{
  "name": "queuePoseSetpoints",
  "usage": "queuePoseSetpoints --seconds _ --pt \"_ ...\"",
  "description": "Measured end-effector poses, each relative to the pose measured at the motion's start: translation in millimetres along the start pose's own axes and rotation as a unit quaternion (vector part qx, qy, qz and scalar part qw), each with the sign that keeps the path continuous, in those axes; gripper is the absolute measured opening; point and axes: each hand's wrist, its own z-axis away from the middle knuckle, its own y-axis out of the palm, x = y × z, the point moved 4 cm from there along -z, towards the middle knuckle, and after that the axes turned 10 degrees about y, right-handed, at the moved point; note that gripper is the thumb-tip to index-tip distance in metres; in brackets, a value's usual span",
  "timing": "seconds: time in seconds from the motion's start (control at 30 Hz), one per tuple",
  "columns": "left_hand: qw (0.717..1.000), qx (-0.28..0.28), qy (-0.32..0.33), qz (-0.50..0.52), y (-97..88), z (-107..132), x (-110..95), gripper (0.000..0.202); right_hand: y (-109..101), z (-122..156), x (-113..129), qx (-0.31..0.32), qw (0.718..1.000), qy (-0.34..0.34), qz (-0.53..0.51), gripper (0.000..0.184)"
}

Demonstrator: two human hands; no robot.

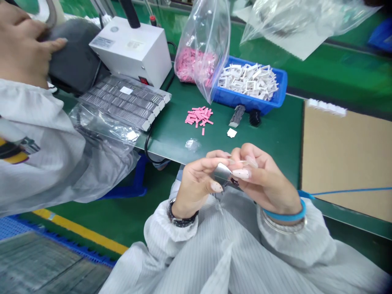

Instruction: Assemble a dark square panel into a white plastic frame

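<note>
My left hand (pixel 199 179) is closed on a small silvery-grey flat part (pixel 222 172), gripped between thumb and fingers just above my lap. Against its right side, my right hand (pixel 260 175) pinches at the part's edge, thumb and fingertips together. A thin clear film strip (pixel 241 162) shows at the right fingertips. Dark detail sits at the part's lower edge, too small to name. Beyond my hands on the green bench lie loose pink strips (pixel 199 116), a crumpled clear film heap (pixel 192 144), a white square piece (pixel 232 132) and a stack of grey parts (pixel 237 116).
A blue bin (pixel 280 87) of white frames stands behind, beside a clear bag (pixel 203 49) of pink strips. Left are a white box device (pixel 137 49), a tray of grey parts (pixel 122 100) and a co-worker's hand (pixel 26 45). Brown board (pixel 346 159) lies right.
</note>
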Motion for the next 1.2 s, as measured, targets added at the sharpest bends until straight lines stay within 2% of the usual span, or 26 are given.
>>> queuePoseSetpoints --seconds 0.27,0.4,0.63,1.2 --pt "1.0 -0.025 -0.017 -0.004 -3.0 0.1 1.8 0.033 1.2 -0.5 -0.4 -0.009 1.0 -0.016 0.022 0.033" --pt "1.0 -0.012 -0.019 0.006 -1.3 -0.2 0.5 0.032 0.3 0.5 0.2 -0.01 1.0 -0.013 0.017 0.032" --pt "1.0 -0.006 -0.023 0.015 -0.5 0.3 -0.2 0.031 -1.0 1.8 -0.2 0.026 0.999 -0.008 -0.032 0.028" --pt "1.0 -0.005 -0.024 -0.001 -2.9 0.8 2.4 0.031 -3.8 1.1 -1.3 0.029 0.999 -0.008 -0.04 0.024"
